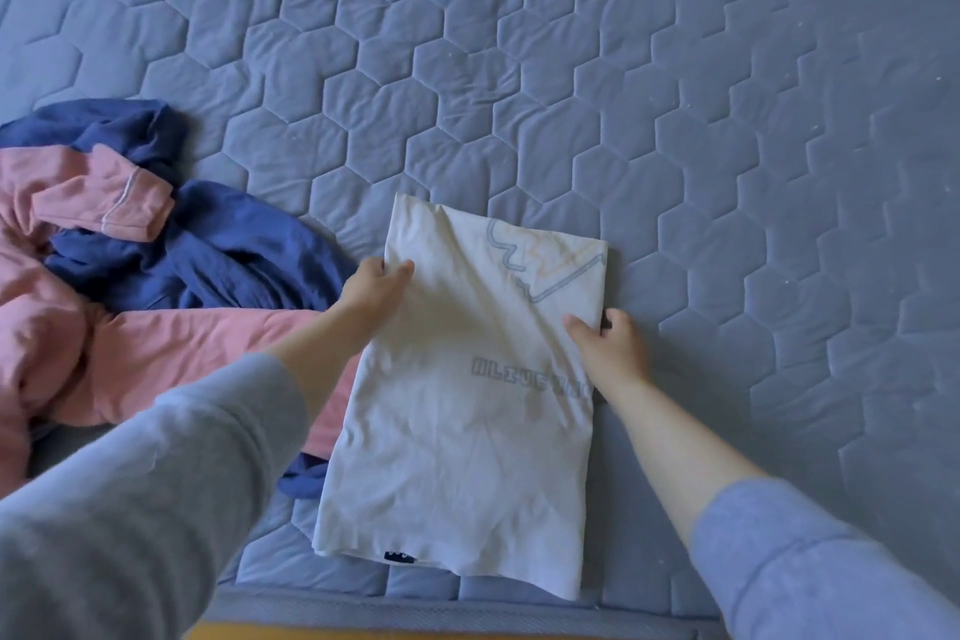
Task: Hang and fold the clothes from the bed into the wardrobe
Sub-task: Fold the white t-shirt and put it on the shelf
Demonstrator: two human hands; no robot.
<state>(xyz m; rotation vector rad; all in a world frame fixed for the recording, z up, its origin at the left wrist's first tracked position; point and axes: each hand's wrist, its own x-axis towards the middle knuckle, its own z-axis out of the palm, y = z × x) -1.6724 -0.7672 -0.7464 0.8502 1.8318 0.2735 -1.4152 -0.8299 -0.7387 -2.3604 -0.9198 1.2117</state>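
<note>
Gripping a folded white T-shirt by both long sides: left hand pinches its left edge, right hand pinches its right edge, thumbs on top & fingers curled at the cloth's rim. Shirt lies flat on a blue-grey hexagon-quilted bedcover. Just left of the shirt, touching it, a crumpled pink garment w/ a navy garment tangled in it.

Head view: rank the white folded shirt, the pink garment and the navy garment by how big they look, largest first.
1. The white folded shirt and the pink garment: about alike; the pink runs off frame, so unranked.
2. The navy garment: smallest showing, partly under the pink.
</note>
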